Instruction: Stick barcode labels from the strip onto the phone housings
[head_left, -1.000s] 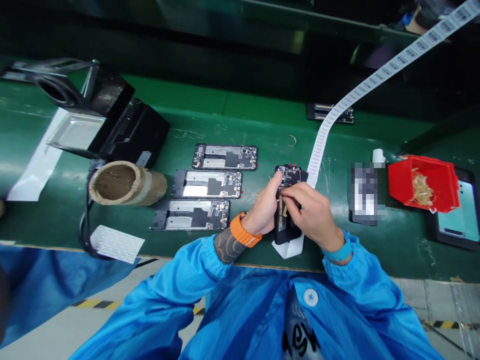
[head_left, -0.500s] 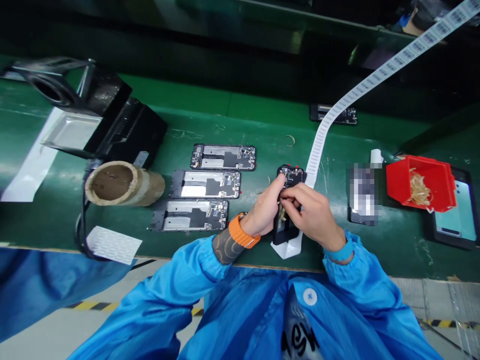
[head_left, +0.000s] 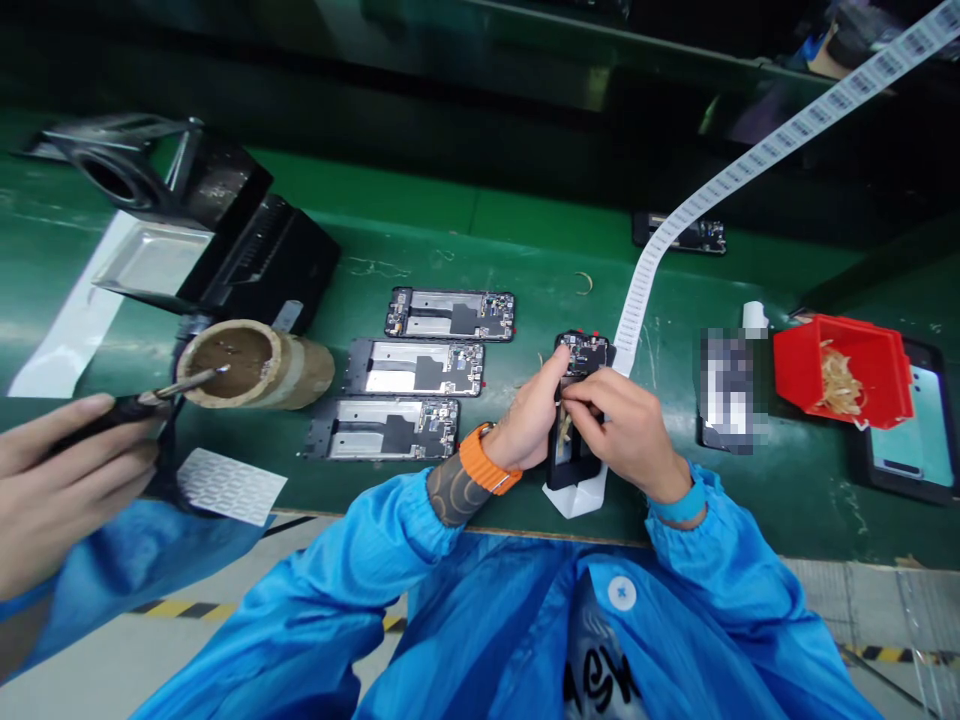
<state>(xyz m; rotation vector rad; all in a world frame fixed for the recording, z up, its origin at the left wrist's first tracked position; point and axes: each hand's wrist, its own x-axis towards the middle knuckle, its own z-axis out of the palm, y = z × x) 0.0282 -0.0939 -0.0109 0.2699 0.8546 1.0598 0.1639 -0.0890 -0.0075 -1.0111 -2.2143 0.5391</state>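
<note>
My left hand [head_left: 529, 415] is wrapped around the side of an opened phone [head_left: 589, 355], its thumb lying along the edge. The circuit board shows at the phone's top end. From the other side, my right hand [head_left: 634, 425] bends over the phone's middle with thumb and forefinger pinched together; what is between the fingertips is too small to make out. A tan strip shows in the phone's hollow just below those fingers. White paper [head_left: 577, 497] sticks out under the phone's near end. Left of my hands lie three more opened phones [head_left: 450, 315].
A label strip [head_left: 701, 205] slants up to the right. At right stand a red bin [head_left: 795, 370] with tan scraps and a phone [head_left: 937, 370]. At left, a co-worker's hand [head_left: 75, 490] holds a screwdriver [head_left: 176, 388] over a cardboard tube [head_left: 307, 375], near a black device [head_left: 285, 250].
A co-worker's hand with a screwdriver has come in from the left, its tip at the tube's mouth. My hands stay almost still on the phone; the view has shifted slightly.
</note>
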